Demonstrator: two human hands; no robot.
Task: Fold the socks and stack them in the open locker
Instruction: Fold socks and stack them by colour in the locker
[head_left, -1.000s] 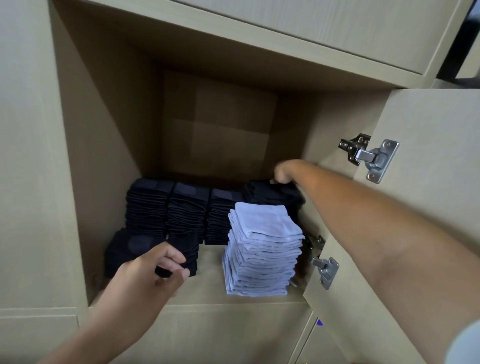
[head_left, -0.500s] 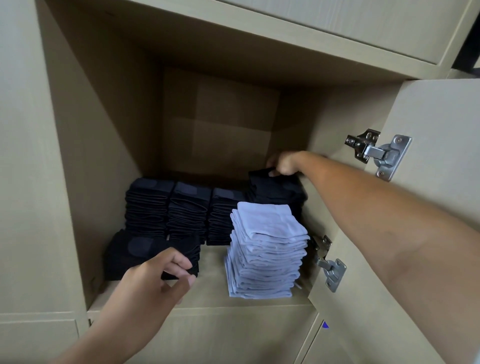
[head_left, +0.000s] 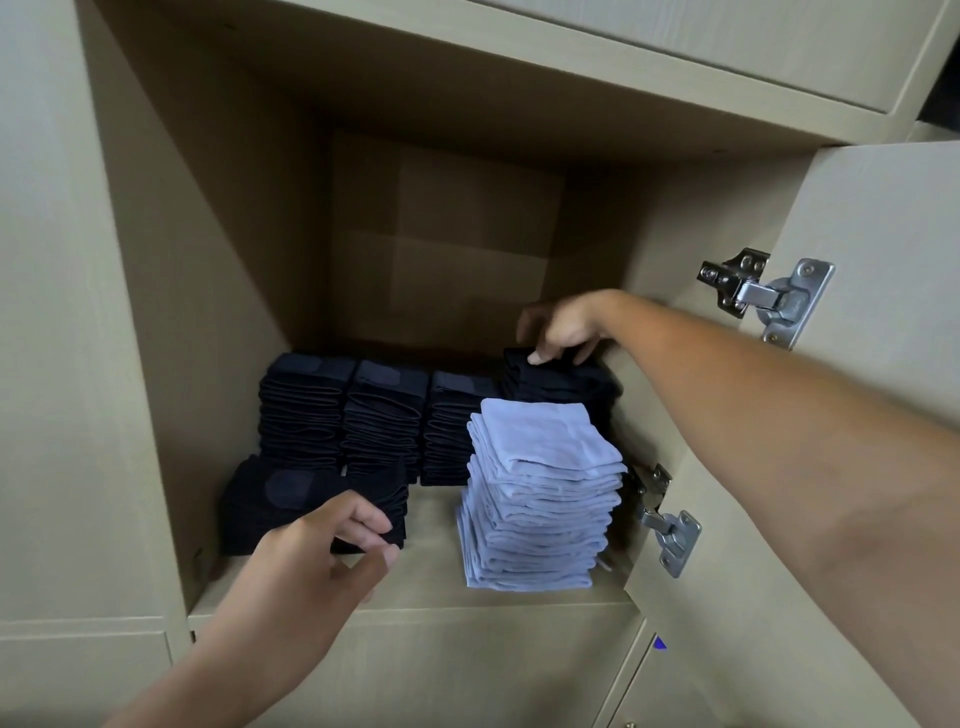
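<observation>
The right hand (head_left: 563, 325) reaches deep into the open locker (head_left: 218, 312), its fingertips (head_left: 535, 357) pressed on the top of the back-right stack of black socks (head_left: 561, 382); whether they pinch a sock or only pat it flat cannot be told. The left hand (head_left: 311, 561) hovers at the front, fingers loosely curled and holding nothing, just beside the low front-left black pile (head_left: 311, 499); a tall white sock stack (head_left: 543, 493) stands front right. The step looks like placing and squaring; next, the right hand should probably let go and draw back without brushing the white stack.
</observation>
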